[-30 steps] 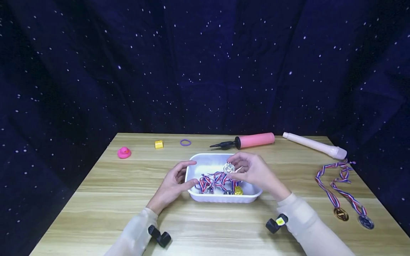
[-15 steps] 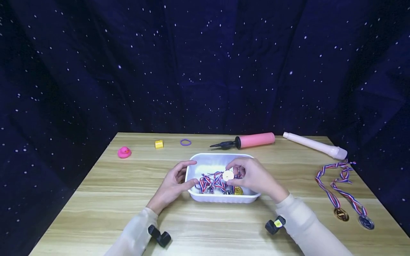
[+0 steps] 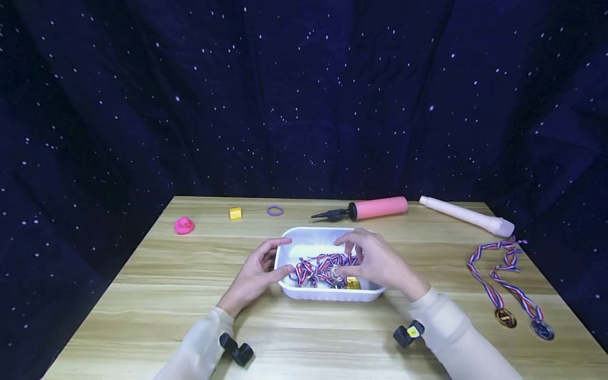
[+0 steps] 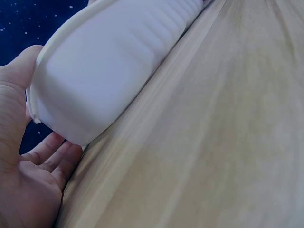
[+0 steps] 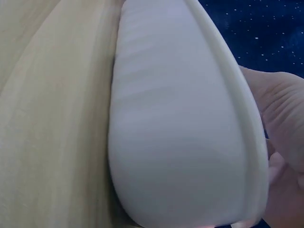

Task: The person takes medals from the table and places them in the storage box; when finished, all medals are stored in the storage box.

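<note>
A white plastic tray (image 3: 332,295) stands on the table with several medals on red, white and blue ribbons (image 3: 328,261) inside. My left hand (image 3: 256,272) grips its left end, thumb over the rim; in the left wrist view, fingers (image 4: 59,154) reach along the outer wall. My right hand (image 3: 377,261) hovers over the tray's right side, thumb and fingers parted. Just by its thumb lies a silver medal (image 3: 335,273) on the heap, near a gold medal (image 3: 353,283). In the right wrist view, the tray wall (image 5: 180,118) hides the fingertips.
Two ribboned medals, one gold (image 3: 505,317) and one silver (image 3: 542,330), lie at the table's right. Along the back are a pink duck (image 3: 184,226), a yellow block (image 3: 235,214), a purple ring (image 3: 275,211), a pink hand pump (image 3: 381,208) and a pale pink microphone-shaped stick (image 3: 465,215).
My right hand lowered the silver medal and its ribbon into the tray and let go, its thumb and fingers now apart. The left hand and the tray have stayed in place.
</note>
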`<state>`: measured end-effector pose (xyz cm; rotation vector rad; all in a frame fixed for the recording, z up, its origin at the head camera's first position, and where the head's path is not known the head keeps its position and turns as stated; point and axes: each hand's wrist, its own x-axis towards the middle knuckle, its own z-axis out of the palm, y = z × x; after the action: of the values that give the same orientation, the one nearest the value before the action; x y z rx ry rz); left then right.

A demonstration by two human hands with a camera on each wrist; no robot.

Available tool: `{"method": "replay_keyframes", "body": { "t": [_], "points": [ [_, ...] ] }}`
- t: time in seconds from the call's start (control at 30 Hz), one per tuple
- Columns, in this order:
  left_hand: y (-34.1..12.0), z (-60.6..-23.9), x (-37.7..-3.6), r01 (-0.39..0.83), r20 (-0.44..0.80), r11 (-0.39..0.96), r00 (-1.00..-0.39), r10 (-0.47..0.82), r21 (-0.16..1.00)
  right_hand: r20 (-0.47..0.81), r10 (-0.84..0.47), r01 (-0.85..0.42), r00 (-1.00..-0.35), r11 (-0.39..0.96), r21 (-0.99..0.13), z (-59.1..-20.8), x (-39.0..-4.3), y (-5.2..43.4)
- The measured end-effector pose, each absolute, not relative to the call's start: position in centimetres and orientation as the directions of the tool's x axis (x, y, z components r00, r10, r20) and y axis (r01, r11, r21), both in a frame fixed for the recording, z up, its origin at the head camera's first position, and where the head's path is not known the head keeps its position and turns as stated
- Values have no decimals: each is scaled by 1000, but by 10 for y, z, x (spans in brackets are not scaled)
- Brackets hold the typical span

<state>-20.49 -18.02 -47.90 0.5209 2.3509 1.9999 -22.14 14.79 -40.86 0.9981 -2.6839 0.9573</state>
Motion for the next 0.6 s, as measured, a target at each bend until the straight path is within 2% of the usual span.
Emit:
{"method": "replay_keyframes", "body": {
  "t": [0.27, 0.6],
  "points": [
    [-181, -479, -206, 233, 194, 136, -948, 251, 963, 394, -477, -616, -786, 544, -570, -397, -222, 152],
    [-181, -480, -206, 229, 189, 135, -948, 256, 964, 516, -374, -637, -771, 427, -642, -379, -223, 170]
  ]
}}
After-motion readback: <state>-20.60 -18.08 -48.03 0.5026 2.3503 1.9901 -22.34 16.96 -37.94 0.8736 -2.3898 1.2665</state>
